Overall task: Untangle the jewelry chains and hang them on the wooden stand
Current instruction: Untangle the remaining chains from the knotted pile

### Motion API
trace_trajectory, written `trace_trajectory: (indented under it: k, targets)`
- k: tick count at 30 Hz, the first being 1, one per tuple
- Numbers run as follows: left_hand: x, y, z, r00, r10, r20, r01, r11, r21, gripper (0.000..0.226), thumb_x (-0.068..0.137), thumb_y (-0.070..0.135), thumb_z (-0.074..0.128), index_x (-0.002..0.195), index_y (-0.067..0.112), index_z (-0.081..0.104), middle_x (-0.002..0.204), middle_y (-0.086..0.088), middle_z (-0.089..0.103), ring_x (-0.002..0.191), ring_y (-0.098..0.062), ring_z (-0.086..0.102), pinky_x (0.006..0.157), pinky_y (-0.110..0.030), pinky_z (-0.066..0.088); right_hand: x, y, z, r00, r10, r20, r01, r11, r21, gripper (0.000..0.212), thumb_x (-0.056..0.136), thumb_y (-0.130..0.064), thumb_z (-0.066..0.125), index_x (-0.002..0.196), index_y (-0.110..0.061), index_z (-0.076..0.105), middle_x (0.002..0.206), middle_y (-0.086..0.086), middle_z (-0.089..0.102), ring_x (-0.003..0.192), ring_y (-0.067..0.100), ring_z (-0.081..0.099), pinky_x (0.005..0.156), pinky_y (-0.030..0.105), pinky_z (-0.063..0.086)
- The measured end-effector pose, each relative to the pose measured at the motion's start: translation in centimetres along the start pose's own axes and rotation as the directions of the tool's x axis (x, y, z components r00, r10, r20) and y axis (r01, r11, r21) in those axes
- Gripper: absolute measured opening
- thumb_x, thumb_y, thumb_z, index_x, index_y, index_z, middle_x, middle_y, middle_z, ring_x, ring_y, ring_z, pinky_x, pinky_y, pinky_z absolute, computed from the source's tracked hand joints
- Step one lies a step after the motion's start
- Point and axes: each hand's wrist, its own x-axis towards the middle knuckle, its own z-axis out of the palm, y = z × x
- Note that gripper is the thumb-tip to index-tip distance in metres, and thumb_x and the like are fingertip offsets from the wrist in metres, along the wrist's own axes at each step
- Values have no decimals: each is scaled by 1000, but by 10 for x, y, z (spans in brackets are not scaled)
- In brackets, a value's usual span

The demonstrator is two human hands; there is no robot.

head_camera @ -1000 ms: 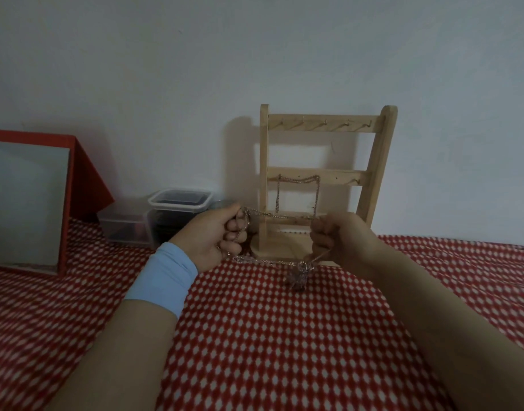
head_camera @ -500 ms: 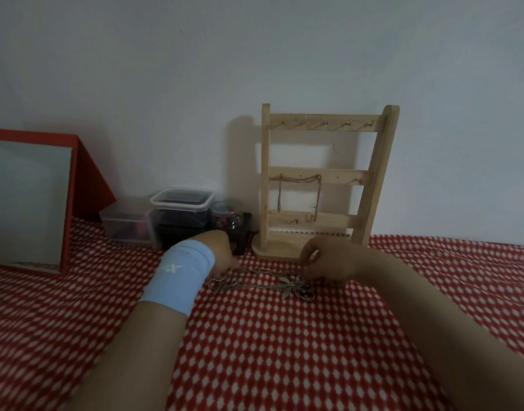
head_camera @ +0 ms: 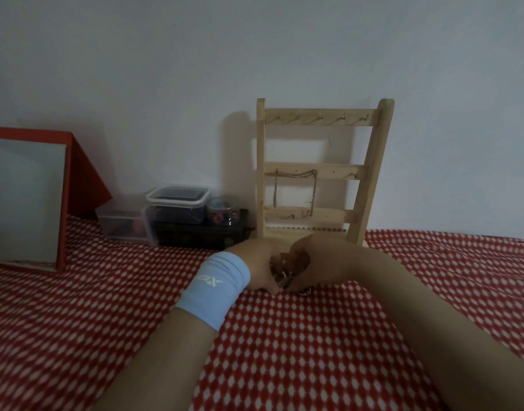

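Bringing my hands together, I have bunched the tangled chains [head_camera: 284, 278] into a small heap on the red checked cloth [head_camera: 284, 351], just in front of the wooden stand [head_camera: 370, 173]. Half a second ago they lay stretched between my hands. My left hand [head_camera: 255, 268] pinches the heap from one side and my right hand [head_camera: 323, 265] curls over it from the other. One hung chain [head_camera: 296, 173] drapes from the middle rail. I judge I'm now working the knot, so hanging must wait.

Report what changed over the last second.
Both hands dropped from in front of the wooden stand to the checked cloth and closed together: left hand and right hand now bunch the tangled chain that was stretched between them. The hung chain, stand, boxes and mirror stayed put.
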Motion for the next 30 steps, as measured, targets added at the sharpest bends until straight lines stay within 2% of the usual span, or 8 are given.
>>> trace_trajectory:
  k: [3,6,10,13,16,21,25,30]
  targets:
    - [2,-7,-2,999,-26,-23,25,999,-22,28,82,24,77,109,18,73,109,4,69,93,-10,61,83,-21,48,-1,4,-2,1000,-6,15,5,998,56,29,79,-43,84,105,-34,75,95,-22,69,88,-4,63,87,23,56]
    - [2,-10,-5,998,6,-56,-4,999,40,14,82,30,76,95,26,77,103,14,70,90,-3,60,84,-21,48,-1,9,-5,1000,-19,21,17,994,104,15,82,-35,83,96,-31,80,93,-20,74,86,-5,66,84,19,55]
    - [1,-13,-4,995,19,-100,-17,1000,24,9,88,31,68,93,27,74,92,17,63,92,-5,59,83,-23,47,-1,8,-7,998,-51,28,47,992,120,22,84,-31,82,106,-33,78,86,-26,69,80,-11,64,78,15,50]
    - [1,-17,-6,989,27,-144,-55,978,-199,7,92,24,62,96,21,68,95,12,65,95,-10,61,88,-25,48,-2,6,-9,997,-64,41,60,993,104,35,84,-29,82,117,-32,74,72,-31,61,69,-19,58,68,11,42]
    - [-1,-14,-11,987,37,-157,-107,881,-461,7,97,19,56,95,13,60,82,0,72,79,-11,67,85,-28,51,-4,3,-13,998,-61,17,60,995,84,45,82,-30,83,124,-31,68,80,-23,61,74,-7,59,68,12,41]
    - [1,-6,-14,987,3,-160,-125,643,-755,15,98,12,50,86,15,57,61,1,59,62,-19,57,73,-38,50,-7,3,-19,990,-126,-69,142,934,329,11,89,-36,76,100,-32,75,93,-13,75,89,1,68,83,22,50]
    - [-2,-7,-18,983,4,-181,-144,625,-767,12,99,14,53,88,14,58,71,-6,59,63,-19,57,78,-53,56,-7,5,-18,981,-137,-139,189,841,507,10,94,-21,71,99,-20,80,94,-6,79,90,7,73,86,19,55]
    - [-2,-12,-17,990,-50,-130,-70,630,-773,10,98,10,53,90,11,58,79,-7,64,61,-18,61,47,-30,52,-3,8,-11,982,-99,-162,175,799,575,11,86,-20,80,96,-19,76,79,-4,75,71,7,67,74,20,55]
